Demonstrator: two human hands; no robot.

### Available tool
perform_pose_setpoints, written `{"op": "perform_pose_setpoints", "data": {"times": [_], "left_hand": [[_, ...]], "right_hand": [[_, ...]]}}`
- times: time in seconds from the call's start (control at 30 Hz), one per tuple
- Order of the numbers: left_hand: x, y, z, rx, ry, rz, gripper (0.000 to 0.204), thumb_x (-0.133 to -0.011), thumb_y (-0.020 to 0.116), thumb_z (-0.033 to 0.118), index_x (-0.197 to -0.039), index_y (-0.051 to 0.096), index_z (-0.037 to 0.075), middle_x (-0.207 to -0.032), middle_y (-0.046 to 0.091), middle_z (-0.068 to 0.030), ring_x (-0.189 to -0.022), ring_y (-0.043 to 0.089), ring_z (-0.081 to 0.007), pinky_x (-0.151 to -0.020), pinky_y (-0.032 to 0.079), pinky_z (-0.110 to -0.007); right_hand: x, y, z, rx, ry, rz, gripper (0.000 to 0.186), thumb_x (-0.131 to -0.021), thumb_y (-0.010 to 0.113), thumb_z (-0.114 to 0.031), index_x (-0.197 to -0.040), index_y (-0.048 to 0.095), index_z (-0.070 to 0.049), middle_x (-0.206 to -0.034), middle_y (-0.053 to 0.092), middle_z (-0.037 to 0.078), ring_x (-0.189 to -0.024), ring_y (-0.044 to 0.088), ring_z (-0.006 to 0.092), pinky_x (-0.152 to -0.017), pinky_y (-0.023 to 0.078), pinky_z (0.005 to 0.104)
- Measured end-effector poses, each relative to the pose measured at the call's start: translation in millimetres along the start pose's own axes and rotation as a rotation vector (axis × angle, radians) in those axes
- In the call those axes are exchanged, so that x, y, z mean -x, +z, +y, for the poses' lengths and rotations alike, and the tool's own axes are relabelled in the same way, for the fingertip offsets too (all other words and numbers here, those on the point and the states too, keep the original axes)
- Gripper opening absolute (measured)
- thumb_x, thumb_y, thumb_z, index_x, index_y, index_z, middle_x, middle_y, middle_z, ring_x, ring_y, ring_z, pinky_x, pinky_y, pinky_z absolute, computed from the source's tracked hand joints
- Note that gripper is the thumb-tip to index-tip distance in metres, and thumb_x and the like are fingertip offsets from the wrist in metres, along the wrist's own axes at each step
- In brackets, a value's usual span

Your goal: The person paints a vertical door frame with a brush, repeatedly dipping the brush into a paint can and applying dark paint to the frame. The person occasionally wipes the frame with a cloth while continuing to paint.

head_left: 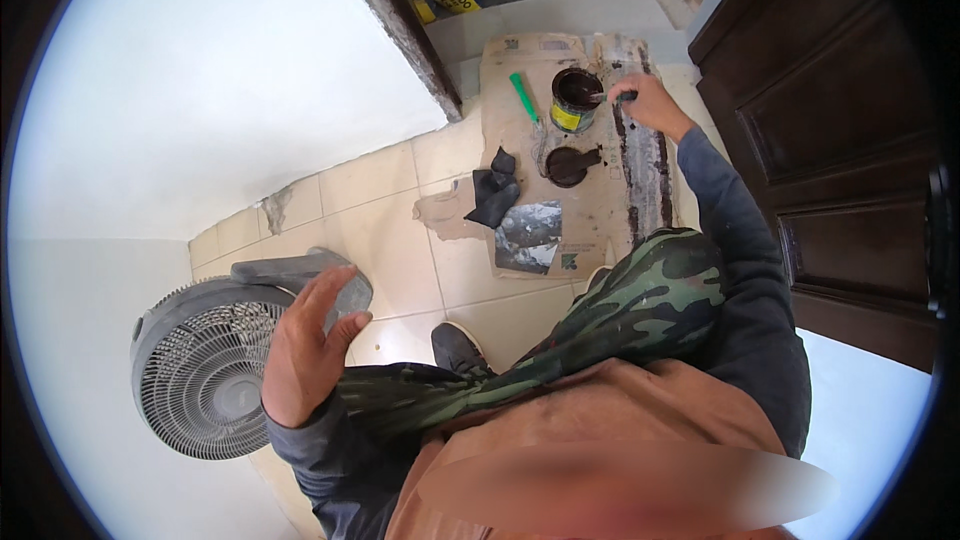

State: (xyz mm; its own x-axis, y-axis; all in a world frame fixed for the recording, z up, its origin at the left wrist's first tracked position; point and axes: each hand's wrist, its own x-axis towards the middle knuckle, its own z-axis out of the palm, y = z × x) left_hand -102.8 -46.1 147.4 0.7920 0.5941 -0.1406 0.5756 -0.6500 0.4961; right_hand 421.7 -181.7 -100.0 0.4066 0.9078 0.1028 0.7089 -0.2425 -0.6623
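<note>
**Drain the tool over the tin before lifting it clear**

At the left of the frame stands a round grey plastic fan (215, 380), with the left hand (308, 345) in front of its right edge. That hand is empty, its fingers loosely extended and the thumb held apart. It could serve better by steadying the container, since nothing appears to brace it.

Toward the centre, crumpled black sheet pieces (493, 195) overlap the left margin of a flat brown cardboard sheet (590, 220). Just above them, a slim tool with a bright green handle (522, 95) lies slantwise; best leave it outside the working path.

The open cylindrical metal tin with a yellow label patch (570, 118) stands upright on the upper middle of the cardboard, dark brown stuff coating its inside. Below it lies a flat, round, dark-brown-coated piece (568, 168), probably the lid. It looks wet, so sleeves and trousers should stay off it.

Right of the tin, the right hand (652, 103) is closed around the handle of a short dark-handled tool (627, 96), whose tip reaches the tin's mouth. Whether that tip is a brush or a blade, I cannot tell. A modest load, wiped on the inner rim, should drip less than a full one. Keeping the wrist above the rim would spare the dark sleeve, and a low, level carry would suit the narrow space beside the dark brown panelled door (850, 140) at the far right.
</note>
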Motion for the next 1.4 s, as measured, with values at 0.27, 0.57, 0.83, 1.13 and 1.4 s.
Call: {"op": "perform_pose_setpoints", "data": {"times": [0.27,0.57,0.83,1.13,1.4], "left_hand": [[6.4,23.6,-7.8,0.043,-0.004,-0.101,0.047,-0.09,0.076,0.019,-0.13,0.061,-0.001,-0.123,0.067,-0.0254,-0.108,0.066,-0.0444,-0.088,0.054,-0.043],[7.5,25.1,-8.2,0.027,0.065,-0.092,0.05,-0.091,0.076,0.025,-0.131,0.06,-0.001,-0.124,0.066,-0.025,-0.106,0.066,-0.0444,-0.085,0.054,-0.042],[4.2,31.7,-6.7,0.001,0.147,-0.105,0.052,-0.092,0.074,0.031,-0.131,0.061,0.0,-0.125,0.066,-0.0243,-0.109,0.065,-0.0446,-0.089,0.054,-0.046],[8.3,46.6,-16.9,-0.042,0.245,-0.057,0.051,-0.092,0.072,0.033,-0.128,0.061,0.0,-0.111,0.068,-0.0229,-0.099,0.067,-0.0437,-0.085,0.055,-0.048],[-3.4,65.0,-19.6,-0.117,0.269,-0.146,0.054,-0.093,0.07,0.041,-0.13,0.06,0.002,-0.113,0.069,-0.0226,-0.098,0.069,-0.043,-0.085,0.055,-0.049]], "right_hand": [[18.5,25.9,-2.8,-0.394,0.403,0.308,0.017,-0.083,0.068,-0.007,-0.098,0.075,-0.003,-0.079,0.07,0.006,-0.063,0.065,0.013,-0.062,0.055,0.0283],[27.1,41.8,-2.9,-0.589,0.475,0.453,0.013,-0.086,0.07,-0.01,-0.095,0.073,-0.003,-0.081,0.069,0.005,-0.063,0.065,0.0101,-0.054,0.054,0.0264],[43.9,41.7,-2.1,0.024,-0.08,0.154,0.017,-0.085,0.067,-0.004,-0.102,0.071,-0.003,-0.093,0.071,0.017,-0.091,0.07,0.0297,-0.085,0.053,0.0382],[47.6,43.4,-26.3,0.057,0.118,0.272,0.028,-0.082,0.069,-0.013,-0.109,0.072,-0.004,-0.101,0.07,0.023,-0.097,0.068,0.0415,-0.085,0.053,0.044],[53.6,27.3,-27.0,0.153,-0.008,0.16,0.025,-0.078,0.067,0.0,-0.102,0.072,-0.003,-0.107,0.07,0.022,-0.099,0.066,0.0448,-0.088,0.053,0.0451]]}}
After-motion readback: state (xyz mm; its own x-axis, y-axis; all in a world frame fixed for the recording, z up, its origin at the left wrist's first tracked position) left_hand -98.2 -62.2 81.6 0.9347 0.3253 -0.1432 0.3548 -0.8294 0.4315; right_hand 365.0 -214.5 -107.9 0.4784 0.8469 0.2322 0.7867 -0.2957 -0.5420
